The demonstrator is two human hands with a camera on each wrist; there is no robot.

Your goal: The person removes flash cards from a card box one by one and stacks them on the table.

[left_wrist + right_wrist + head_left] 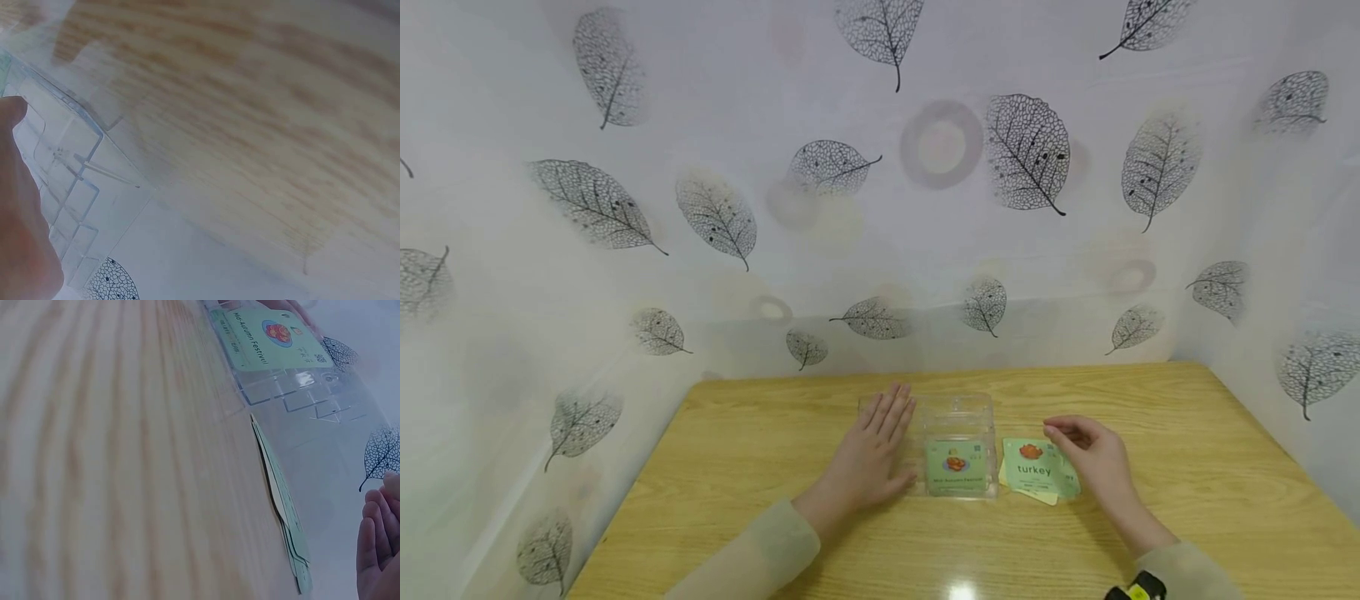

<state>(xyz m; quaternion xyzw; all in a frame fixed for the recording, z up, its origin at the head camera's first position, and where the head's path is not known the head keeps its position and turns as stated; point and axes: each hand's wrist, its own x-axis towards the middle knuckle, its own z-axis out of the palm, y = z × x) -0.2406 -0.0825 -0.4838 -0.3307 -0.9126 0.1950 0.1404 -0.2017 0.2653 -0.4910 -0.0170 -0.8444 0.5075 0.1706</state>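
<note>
The flat left hand [874, 460] likely steadies the clear tray [957, 406] from nine o'clock. The right hand [1095, 457], apparently empty, hovers at the turkey card's [1033, 473] two o'clock.

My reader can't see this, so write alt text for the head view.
A left hand lies flat over the left part of a clear tray holding a Mid-Autumn Festival card; the right hand is by a green turkey card on the wooden table.
</note>
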